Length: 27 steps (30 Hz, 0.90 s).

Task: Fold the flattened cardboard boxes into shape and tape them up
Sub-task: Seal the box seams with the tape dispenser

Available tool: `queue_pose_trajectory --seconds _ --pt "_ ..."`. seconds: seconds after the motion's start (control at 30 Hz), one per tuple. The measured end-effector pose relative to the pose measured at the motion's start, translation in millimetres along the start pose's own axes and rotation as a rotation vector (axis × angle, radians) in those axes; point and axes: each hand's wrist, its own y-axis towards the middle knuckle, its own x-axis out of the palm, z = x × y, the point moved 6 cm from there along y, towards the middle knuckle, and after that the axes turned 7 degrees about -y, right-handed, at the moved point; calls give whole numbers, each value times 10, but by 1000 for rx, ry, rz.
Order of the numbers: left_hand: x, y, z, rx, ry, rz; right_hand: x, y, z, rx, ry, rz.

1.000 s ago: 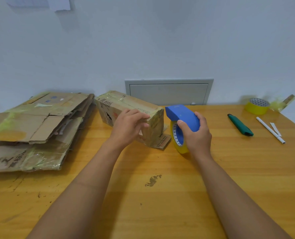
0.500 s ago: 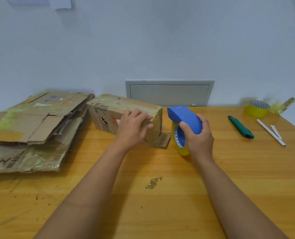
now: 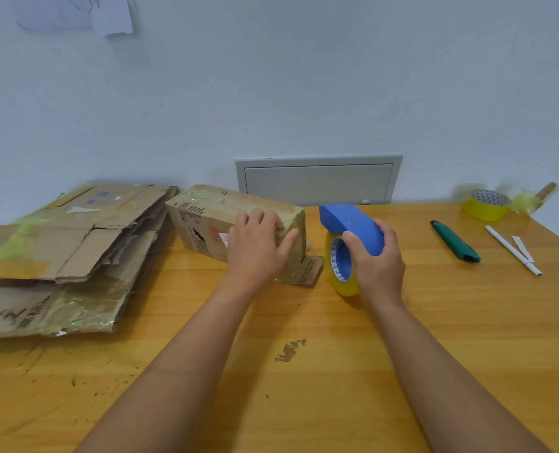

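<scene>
A small folded cardboard box (image 3: 206, 220) with yellowish tape on it lies on the wooden table (image 3: 304, 371), one flap sticking out at its right end. My left hand (image 3: 258, 248) grips the box's near right corner, fingers over the top and thumb on the end face. My right hand (image 3: 377, 259) holds a blue tape dispenser (image 3: 350, 222) with a yellow tape roll, standing on the table just right of the box. A stack of flattened cardboard boxes (image 3: 59, 256) lies at the left.
At the right lie a green utility knife (image 3: 455, 241), a white pen (image 3: 513, 250) and a spare yellow tape roll (image 3: 486, 205) near the wall. A grey wall panel (image 3: 319, 179) sits behind the box. Bare table stretches in front.
The box has turned and slid a little left under my left hand, its long side now facing me more. The dispenser in my right hand has barely moved.
</scene>
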Motion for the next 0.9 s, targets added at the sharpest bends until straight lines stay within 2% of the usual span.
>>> queue_pose_trajectory --seconds 0.13,0.27,0.57,0.9 --pt "58 46 55 -71 183 -18 -18 11 9 9 11 9" --pt "89 54 169 -80 186 -6 -26 -11 3 9 11 8" --pt "-4 -66 5 -91 231 -119 -40 -8 24 3 9 10" --pt "34 -82 9 -65 219 -37 46 -117 -50 -64 -71 -12"
